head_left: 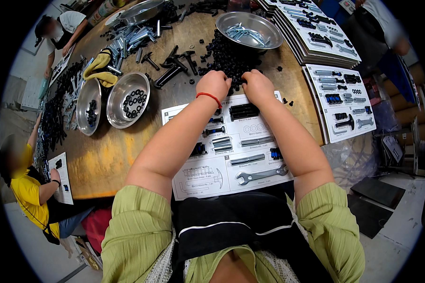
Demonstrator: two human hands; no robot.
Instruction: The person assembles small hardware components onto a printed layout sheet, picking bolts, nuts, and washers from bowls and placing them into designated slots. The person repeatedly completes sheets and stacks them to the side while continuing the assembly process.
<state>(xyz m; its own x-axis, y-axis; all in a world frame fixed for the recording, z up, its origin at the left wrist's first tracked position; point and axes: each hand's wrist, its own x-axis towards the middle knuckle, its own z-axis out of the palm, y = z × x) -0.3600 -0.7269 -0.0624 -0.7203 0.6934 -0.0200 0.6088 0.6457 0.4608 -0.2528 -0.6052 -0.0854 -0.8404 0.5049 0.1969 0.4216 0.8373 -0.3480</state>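
Observation:
Both my hands reach to the near edge of a heap of small black nuts (231, 60). My left hand (214, 85), with a red cord at the wrist, has its fingers curled and closed at the heap. Beside it, my right hand (258, 87) is closed too, fingertips against the black pieces. Whatever either hand holds is hidden. Under my forearms lies a white printed parts card (189, 177). On it are a wrench (263, 175), silver sleeves (248, 159) and black bolts (243, 111); outlined spots show bare card.
A steel bowl (269, 41) of silver pins stands beyond my hands. Left are a bowl (116, 116) of black rings, another bowl (83, 122), a yellow glove (99, 70), black T-shaped pieces (171, 73) and silver sleeves (133, 40). Filled cards (347, 101) stack right. People work leftward.

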